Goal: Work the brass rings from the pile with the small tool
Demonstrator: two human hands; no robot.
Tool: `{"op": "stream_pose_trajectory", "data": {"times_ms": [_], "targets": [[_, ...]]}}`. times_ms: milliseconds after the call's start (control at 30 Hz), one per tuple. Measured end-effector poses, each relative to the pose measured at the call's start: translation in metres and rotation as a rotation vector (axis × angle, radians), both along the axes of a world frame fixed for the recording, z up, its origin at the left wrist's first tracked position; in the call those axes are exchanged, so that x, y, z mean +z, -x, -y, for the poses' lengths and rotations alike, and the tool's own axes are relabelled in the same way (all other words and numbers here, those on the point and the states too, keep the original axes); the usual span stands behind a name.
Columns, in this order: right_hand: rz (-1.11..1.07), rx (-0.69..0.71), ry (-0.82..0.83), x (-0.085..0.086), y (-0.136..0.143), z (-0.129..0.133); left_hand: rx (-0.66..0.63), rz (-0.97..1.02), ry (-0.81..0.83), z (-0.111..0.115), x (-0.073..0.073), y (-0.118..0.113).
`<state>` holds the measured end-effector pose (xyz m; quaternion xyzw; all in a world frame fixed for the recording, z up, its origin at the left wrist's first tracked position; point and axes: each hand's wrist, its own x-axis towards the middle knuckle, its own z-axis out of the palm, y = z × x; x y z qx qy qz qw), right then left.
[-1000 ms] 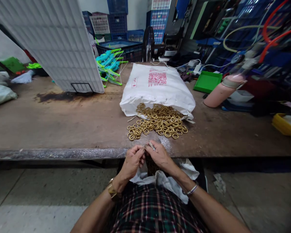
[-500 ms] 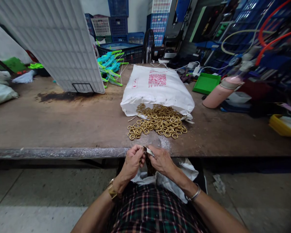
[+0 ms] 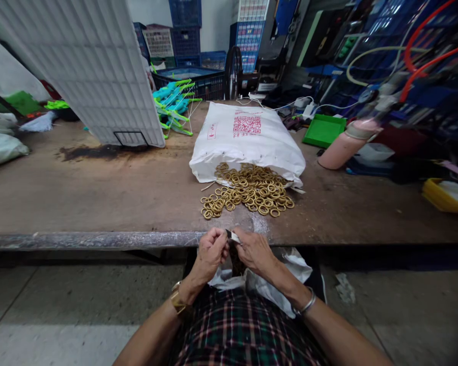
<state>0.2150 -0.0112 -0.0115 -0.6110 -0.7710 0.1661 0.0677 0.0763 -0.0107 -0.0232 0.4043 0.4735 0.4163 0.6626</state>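
Observation:
At the table's front edge my left hand (image 3: 212, 250) is closed, thumb against fingers, in a pinch; what lies in the pinch is too small to name. My right hand (image 3: 256, 251) is wrapped round a small pale, flat piece with a dark end (image 3: 234, 237), which points at my left fingertips. Below both hands, an opened white sack (image 3: 296, 265) lies on my lap, with dark brownish contents partly hidden. Just beyond the hands, a heap of gold-coloured rings (image 3: 257, 193) spills from the mouth of a white printed sack (image 3: 219, 145) lying on the table.
A tall white ribbed panel (image 3: 110, 86) stands on the table at left, beside teal and green plastic pieces (image 3: 177, 104). To the right are a green tray (image 3: 325, 130), a pink bottle (image 3: 345, 147) and a yellow container (image 3: 445, 195). Stacked crates (image 3: 248, 40) stand behind.
Both hands stay in nearly the same place. The fingers have shifted slightly round the small piece, and its dark end looks clearer now.

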Motion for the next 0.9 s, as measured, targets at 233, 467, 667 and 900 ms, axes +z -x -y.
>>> {"op": "stream_pose_trajectory", "data": {"times_ms": [233, 467, 667, 900], "targets": [[-0.144, 0.097, 0.067, -0.001, -0.001, -0.002, -0.019, 0.012, -0.062, 0.001, -0.002, 0.003], [0.025, 0.001, 0.071, -0.007, -0.015, -0.007, -0.101, 0.069, -0.121, 0.013, 0.014, 0.005], [-0.306, -0.154, -0.016, -0.004, -0.019, -0.013, -0.13, 0.263, -0.039, 0.011, 0.022, 0.004], [-0.816, -0.123, 0.091, 0.006, -0.003, -0.006, -0.076, 0.211, -0.02, 0.009, 0.013, 0.003]]}}
